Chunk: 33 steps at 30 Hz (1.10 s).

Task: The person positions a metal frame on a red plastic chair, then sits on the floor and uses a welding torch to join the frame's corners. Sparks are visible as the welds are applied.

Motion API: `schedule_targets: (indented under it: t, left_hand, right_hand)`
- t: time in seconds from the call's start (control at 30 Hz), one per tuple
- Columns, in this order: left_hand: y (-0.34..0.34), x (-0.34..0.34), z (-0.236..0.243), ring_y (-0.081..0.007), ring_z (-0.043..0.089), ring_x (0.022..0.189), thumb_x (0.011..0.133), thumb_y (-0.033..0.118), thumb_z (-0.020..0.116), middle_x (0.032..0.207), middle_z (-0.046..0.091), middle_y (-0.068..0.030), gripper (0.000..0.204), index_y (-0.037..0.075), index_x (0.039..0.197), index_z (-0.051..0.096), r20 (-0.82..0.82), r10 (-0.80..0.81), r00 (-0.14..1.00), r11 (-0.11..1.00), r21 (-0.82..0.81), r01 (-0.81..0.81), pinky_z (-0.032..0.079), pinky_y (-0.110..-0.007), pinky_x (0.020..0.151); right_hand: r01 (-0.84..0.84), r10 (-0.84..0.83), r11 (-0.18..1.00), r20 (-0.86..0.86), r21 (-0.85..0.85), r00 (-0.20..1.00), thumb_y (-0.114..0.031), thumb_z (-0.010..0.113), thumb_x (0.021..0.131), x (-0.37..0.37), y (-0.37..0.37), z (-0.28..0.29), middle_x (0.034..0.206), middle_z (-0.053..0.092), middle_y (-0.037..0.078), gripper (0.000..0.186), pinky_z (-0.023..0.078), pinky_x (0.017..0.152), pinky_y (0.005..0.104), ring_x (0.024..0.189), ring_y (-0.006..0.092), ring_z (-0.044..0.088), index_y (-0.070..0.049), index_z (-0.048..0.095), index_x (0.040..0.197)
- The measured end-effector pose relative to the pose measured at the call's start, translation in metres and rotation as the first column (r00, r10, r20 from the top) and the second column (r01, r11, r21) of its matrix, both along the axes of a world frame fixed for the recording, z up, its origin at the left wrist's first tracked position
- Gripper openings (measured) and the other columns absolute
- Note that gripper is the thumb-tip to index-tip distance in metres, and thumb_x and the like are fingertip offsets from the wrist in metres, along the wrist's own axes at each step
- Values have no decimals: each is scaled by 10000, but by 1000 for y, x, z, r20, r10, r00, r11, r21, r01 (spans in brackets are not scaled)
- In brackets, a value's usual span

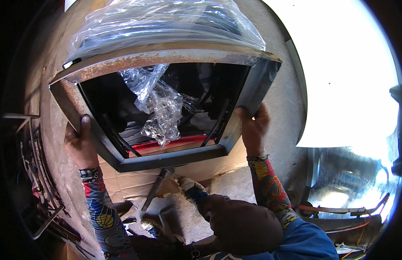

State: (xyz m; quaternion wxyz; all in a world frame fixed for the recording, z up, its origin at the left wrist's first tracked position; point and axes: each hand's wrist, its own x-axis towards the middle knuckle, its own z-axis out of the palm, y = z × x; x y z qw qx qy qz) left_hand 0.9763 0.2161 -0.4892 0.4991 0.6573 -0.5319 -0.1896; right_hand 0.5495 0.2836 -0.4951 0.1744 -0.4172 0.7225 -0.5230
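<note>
A rectangular metal frame (pixel 175 162), rusty along its far bar, is tilted in front of me between my two hands. My left hand (pixel 81 145) is closed round its left side, the thumb lying on top of the bar. On the right side, my right hand (pixel 255 132) grips the opposite bar, thumb on the near face. Through the frame's opening show a glossy black surface (pixel 110 93), crumpled clear plastic film (pixel 162 108) and a red strip (pixel 179 141). The fingers behind the bars are partly hidden.
Clear plastic sheeting (pixel 166 26) covers something beyond the frame. Cardboard (pixel 136 186) lies beneath it on the concrete floor, with a narrow metal bar (pixel 154 190) nearby. Metal racks or rods (pixel 38 173) stand at left. A large bright white panel (pixel 344 73) fills the right.
</note>
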Motion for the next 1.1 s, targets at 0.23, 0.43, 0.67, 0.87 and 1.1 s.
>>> schedule_targets:
  t: [0.23, 0.43, 0.67, 0.87, 1.1]
  left_hand:
    - [4, 0, 7, -141, 650, 929, 977, 196, 737, 1007, 743, -71, 312, -22, 1192, 675, 55, -11, 998, 998, 64, 7, 518, -308, 862]
    - [5, -9, 8, -148, 644, 978, 988, 147, 712, 1050, 729, -87, 287, -38, 1202, 661, -27, -29, 999, 1000, -6, 29, 527, -322, 851]
    - [7, -14, 6, -140, 598, 888, 948, 73, 746, 942, 693, -42, 161, -18, 1065, 686, -158, -26, 987, 997, -77, 14, 504, -299, 803]
    - [4, -18, 12, -191, 572, 747, 913, 134, 786, 783, 639, -112, 211, -23, 920, 645, -130, -6, 992, 997, -83, -5, 497, -335, 725]
    - [3, -21, 15, -220, 579, 736, 906, 119, 782, 786, 629, -142, 202, -27, 904, 642, -83, 24, 996, 996, -82, -31, 497, -347, 720]
  right_hand:
    - [-3, 4, 1000, -71, 4, 997, -69, 819, 804, 5, 2, 9, 756, 651, 72, 218, 462, 664, 336, 709, 147, 556, 5, 621, 857]
    - [33, -32, 999, -111, 7, 993, -63, 814, 795, 7, 3, 17, 739, 645, 64, 200, 460, 663, 330, 706, 142, 561, 4, 629, 833]
    - [-1, 0, 1000, -55, -13, 998, -25, 785, 806, 6, 7, 13, 823, 685, 17, 159, 478, 705, 309, 772, 112, 576, -11, 672, 918]
    - [-29, 31, 999, -101, 22, 994, -34, 749, 857, 2, 8, 11, 925, 716, 30, 204, 511, 758, 307, 830, 128, 623, 12, 701, 1050]
    - [-91, 90, 996, -64, -23, 994, -35, 749, 858, -5, 8, 7, 946, 727, 43, 214, 511, 781, 317, 843, 158, 635, 17, 699, 1060]
